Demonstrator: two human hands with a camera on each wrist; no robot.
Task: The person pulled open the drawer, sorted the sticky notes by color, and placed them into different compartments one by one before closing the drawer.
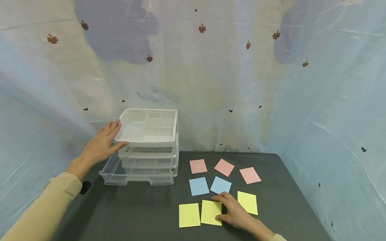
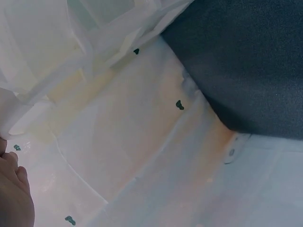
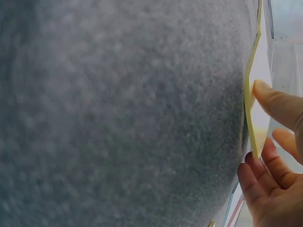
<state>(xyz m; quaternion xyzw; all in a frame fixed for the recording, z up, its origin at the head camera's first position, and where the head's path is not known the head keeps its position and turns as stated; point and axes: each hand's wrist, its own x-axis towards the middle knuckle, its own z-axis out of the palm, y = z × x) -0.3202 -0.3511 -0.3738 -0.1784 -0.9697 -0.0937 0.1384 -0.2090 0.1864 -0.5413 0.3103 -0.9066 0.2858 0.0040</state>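
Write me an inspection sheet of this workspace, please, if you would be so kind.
Surface: dark grey table, its far right corner rounded.
Job's things: three pink notes, two blue notes and three yellow notes, to the right of a translucent drawer organizer; its bottom drawer is pulled out, its top tray divided into compartments.
Clutter: nothing seen.
Left hand: rests against the organizer's upper left side, fingers extended.
Right hand: thumb and fingers grip the middle yellow note.
Cables: nothing seen.
Surroundings: pale curtain with brown leaf prints and dark spots, behind the table and at both sides.
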